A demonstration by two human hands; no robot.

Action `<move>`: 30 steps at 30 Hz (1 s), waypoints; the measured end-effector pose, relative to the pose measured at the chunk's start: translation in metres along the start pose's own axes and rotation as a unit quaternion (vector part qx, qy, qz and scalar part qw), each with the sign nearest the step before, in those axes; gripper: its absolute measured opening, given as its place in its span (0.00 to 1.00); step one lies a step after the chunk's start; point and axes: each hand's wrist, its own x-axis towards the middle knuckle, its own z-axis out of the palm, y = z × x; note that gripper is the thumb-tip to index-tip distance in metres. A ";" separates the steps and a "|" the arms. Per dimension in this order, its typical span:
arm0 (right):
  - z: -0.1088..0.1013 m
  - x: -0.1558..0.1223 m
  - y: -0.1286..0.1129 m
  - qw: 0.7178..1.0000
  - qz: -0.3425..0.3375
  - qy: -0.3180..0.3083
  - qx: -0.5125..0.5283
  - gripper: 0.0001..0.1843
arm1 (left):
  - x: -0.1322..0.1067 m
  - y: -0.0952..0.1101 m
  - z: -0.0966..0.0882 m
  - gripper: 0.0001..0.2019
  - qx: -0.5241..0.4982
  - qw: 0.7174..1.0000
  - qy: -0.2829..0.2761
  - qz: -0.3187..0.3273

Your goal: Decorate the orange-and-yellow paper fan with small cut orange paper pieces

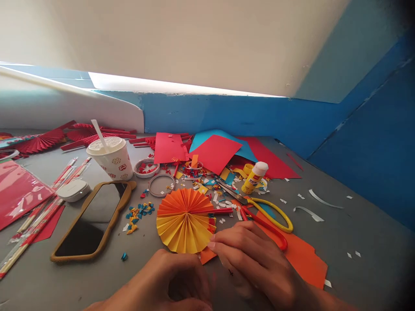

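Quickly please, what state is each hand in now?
Left hand: curled; what it holds cannot be told.
Right hand: half closed, fingertips at the orange-and-yellow paper fan.

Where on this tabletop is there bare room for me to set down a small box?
The widest grey tabletop patch lies right of the orange paper sheet, with only a few white scraps. A smaller one sits between the phone and your left hand. It is crowded around the scissors and glue stick, among paper scraps.
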 end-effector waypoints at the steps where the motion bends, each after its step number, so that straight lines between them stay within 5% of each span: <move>1: -0.002 0.001 -0.002 1.000 -0.001 -0.007 0.001 0.14 | 0.000 0.001 -0.001 0.03 0.051 0.999 0.001 0.000; 8: -0.005 0.003 -0.006 0.999 0.020 -0.030 0.018 0.13 | -0.004 0.002 -0.001 0.12 0.181 0.968 0.051 0.168; 14: -0.006 0.002 -0.005 0.999 0.022 -0.023 0.033 0.15 | -0.002 -0.008 -0.016 0.18 0.151 0.961 0.102 0.210; 17: -0.007 0.004 -0.006 0.998 0.032 -0.017 0.044 0.17 | 0.003 -0.009 -0.050 0.20 0.302 0.872 0.262 0.282; 20: -0.004 0.006 -0.006 0.997 0.042 -0.019 0.054 0.18 | 0.009 -0.011 -0.092 0.17 0.468 0.778 0.315 0.277; 22: -0.002 0.005 -0.006 0.997 0.041 -0.021 0.057 0.17 | 0.012 -0.015 -0.115 0.13 0.556 0.735 0.327 0.210; 25: 0.002 0.002 -0.006 0.998 0.042 -0.020 0.052 0.16 | 0.017 -0.022 -0.132 0.11 0.602 0.715 0.316 0.165; 30: 0.006 -0.003 -0.006 0.997 0.039 -0.027 0.054 0.14 | 0.023 -0.026 -0.132 0.10 0.604 0.729 0.260 0.190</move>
